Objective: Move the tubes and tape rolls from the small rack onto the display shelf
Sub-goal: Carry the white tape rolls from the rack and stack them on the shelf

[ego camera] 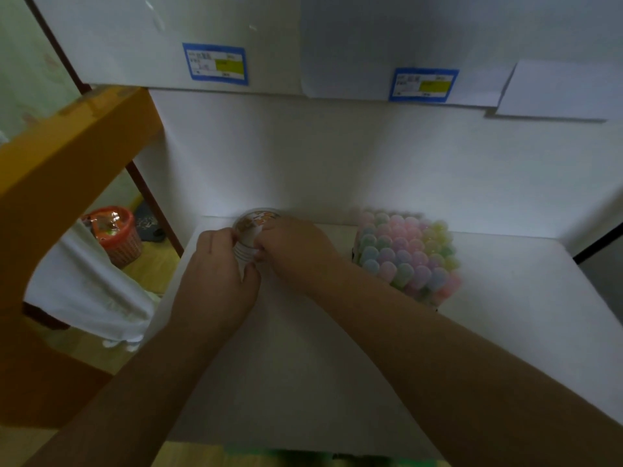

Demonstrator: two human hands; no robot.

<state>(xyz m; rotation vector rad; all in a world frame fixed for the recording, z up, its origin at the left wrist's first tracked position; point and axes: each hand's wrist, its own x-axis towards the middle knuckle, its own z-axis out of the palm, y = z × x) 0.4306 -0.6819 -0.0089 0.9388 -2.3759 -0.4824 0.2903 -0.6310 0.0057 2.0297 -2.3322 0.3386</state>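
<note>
Presently I am clamping my left hand and right hand round the stack of tape rolls on the display shelf, near the tubes; I am judging it needs steadying upright before release.

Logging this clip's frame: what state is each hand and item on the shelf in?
Left hand: gripping the tape rolls.
Right hand: gripping the tape rolls.
Tape rolls: stacked, held between both hands at the shelf's back.
Tubes: bundled, caps toward the camera, untouched.
Shelf: bears tubes and rolls.
</note>
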